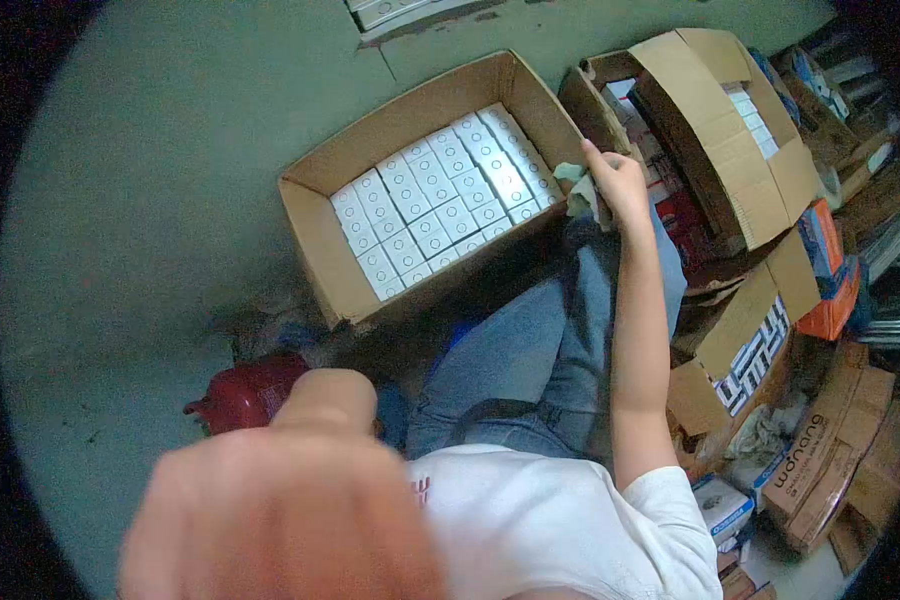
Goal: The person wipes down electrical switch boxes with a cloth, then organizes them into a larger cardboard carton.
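Note:
My right hand (pixel 618 180) reaches forward over my jeans and grips a pale green cloth (pixel 578 192) at the near right corner of an open cardboard box (pixel 315 225). That box is packed with rows of small white cartons (pixel 440 200). My left hand (pixel 280 500) is raised very close to the camera, blurred, with the fingers curled into a fist and nothing visible in it. A red object (pixel 245 395) lies on the floor just beyond it.
Green floor (pixel 150 200) spreads left of the box. On the right stand several open cardboard boxes (pixel 715 120) with more white cartons, a flap-open box (pixel 750 350), an orange pack (pixel 830 285) and a printed carton (pixel 820 455).

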Demonstrator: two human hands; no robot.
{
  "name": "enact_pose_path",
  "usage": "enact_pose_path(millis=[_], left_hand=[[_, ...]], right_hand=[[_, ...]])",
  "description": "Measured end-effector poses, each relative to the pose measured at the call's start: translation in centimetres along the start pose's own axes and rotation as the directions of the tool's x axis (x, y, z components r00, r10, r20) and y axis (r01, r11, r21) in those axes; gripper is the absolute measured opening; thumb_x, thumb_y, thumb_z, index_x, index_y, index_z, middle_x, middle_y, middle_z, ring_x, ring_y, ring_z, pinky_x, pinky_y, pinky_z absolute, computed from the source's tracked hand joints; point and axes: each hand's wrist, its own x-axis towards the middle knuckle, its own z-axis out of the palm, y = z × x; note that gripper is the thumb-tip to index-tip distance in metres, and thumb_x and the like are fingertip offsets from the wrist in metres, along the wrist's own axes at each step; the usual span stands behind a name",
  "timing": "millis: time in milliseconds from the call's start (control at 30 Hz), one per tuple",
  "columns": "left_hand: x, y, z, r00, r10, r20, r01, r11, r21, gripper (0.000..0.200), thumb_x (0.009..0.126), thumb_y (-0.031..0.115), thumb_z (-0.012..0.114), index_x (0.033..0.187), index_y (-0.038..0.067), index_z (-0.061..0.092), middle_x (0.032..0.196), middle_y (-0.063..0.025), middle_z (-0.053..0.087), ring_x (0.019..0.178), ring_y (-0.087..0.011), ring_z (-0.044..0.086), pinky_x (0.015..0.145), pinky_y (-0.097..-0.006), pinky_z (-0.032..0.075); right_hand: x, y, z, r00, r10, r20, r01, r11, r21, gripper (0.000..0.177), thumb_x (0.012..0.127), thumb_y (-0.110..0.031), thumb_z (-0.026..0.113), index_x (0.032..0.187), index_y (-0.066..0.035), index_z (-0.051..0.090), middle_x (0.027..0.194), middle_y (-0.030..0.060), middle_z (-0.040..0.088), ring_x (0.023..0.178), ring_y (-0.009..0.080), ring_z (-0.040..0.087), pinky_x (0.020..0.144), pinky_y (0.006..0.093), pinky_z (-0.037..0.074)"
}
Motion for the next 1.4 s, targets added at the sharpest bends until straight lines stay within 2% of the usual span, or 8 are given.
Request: enact_pose_path(millis=[200,267,400,800,1000,1167,1267,1400], left_hand=[[-0.1,5.4,-0.7,0.952,0.08,0.296,-0.072,0.997,-0.038,0.021,0.093,0.015,0.044,0.073,0.016,0.051,0.066,-0.0011,0.043,0.057,-0.0179,0.047,0.052,-0.0359,0.04],[-0.3,4.9,-1.7,0.892,0.144,0.429,-0.226,0.963,0.148,0.091,0.087,0.068,0.054,0.125,-0.015,0.052,0.118,-0.0345,0.057,0.099,-0.038,0.063,0.077,-0.0397,0.05],[-5.2,7.2,-1.9,0.701,-0.305,0.644,0.128,0.943,0.308,0.033,0.099,0.016,0.036,0.098,0.004,0.067,0.099,-0.0109,0.064,0.095,-0.0257,0.062,0.077,-0.0358,0.051],[-0.8,-5.0,1.4,0.94,-0.046,-0.338,0.079,0.993,0.083,0.083,0.09,0.069,0.043,0.125,-0.005,0.057,0.119,-0.0334,0.058,0.113,-0.047,0.059,0.091,-0.0529,0.045],[-3.6,-3.9,-5.7,0.823,0.225,0.521,-0.44,0.832,0.337,0.088,0.082,0.078,0.045,0.139,0.011,0.051,0.136,-0.0351,0.046,0.122,-0.0522,0.05,0.105,-0.0613,0.031],[-6.5,-1.5,-13.8,0.848,-0.234,0.476,0.241,0.969,0.046,0.066,0.097,0.064,0.035,0.122,0.009,0.062,0.119,-0.012,0.066,0.114,-0.0371,0.061,0.101,-0.0612,0.037],[-14.0,-1.3,-20.6,0.475,-0.536,-0.698,0.867,0.423,0.265,0.047,0.1,0.043,0.049,0.118,0.001,0.063,0.118,-0.0087,0.066,0.114,-0.0225,0.059,0.095,-0.036,0.046],[-27.2,-3.2,-31.6,-0.072,-0.262,-0.962,0.627,-0.763,0.161,0.052,0.088,0.039,0.063,0.128,0.007,0.058,0.124,-0.0144,0.063,0.118,-0.0301,0.058,0.099,-0.0421,0.046]], right_hand=[[0.2,-1.1,0.3,0.995,0.096,0.035,-0.102,0.967,0.233,0.063,0.084,-0.054,0.066,0.097,0.007,0.072,0.088,0.0125,0.071,0.081,0.0184,0.066,0.075,0.0297,0.049],[0.5,-0.9,0.7,0.989,0.117,0.093,-0.145,0.893,0.425,0.057,0.084,-0.047,0.071,0.099,0.008,0.07,0.09,0.0093,0.07,0.08,0.0172,0.066,0.071,0.0275,0.049],[-1.2,-4.0,0.7,0.975,0.132,0.176,-0.218,0.696,0.684,0.049,0.084,-0.042,0.074,0.106,0.001,0.067,0.091,0.0072,0.068,0.081,0.018,0.066,0.066,0.0307,0.05],[2.1,-1.2,1.8,0.948,0.146,0.282,-0.314,0.284,0.906,0.032,0.09,-0.035,0.061,0.096,-0.005,0.053,0.098,0.0122,0.063,0.091,0.0265,0.064,0.083,0.0433,0.053],[1.8,-0.6,2.1,0.955,0.177,0.239,-0.282,0.281,0.917,0.023,0.084,-0.009,0.061,0.104,0.002,0.058,0.103,0.0128,0.064,0.099,0.026,0.062,0.088,0.0384,0.05],[1.9,-0.7,3.3,0.943,0.126,0.307,-0.331,0.404,0.852,0.031,0.086,-0.002,0.06,0.116,0.002,0.058,0.117,0.0115,0.063,0.104,0.0235,0.062,0.084,0.0361,0.052],[0.1,-2.9,3.1,0.954,0.047,0.297,-0.286,0.452,0.845,0.036,0.087,0.003,0.055,0.123,-0.003,0.056,0.125,0.0101,0.062,0.107,0.0228,0.062,0.082,0.0371,0.054],[-0.9,-4.0,3.1,0.948,0.081,0.308,-0.307,0.485,0.819,0.044,0.087,0.008,0.048,0.128,-0.006,0.055,0.127,0.0092,0.061,0.112,0.0233,0.061,0.087,0.0375,0.055]])
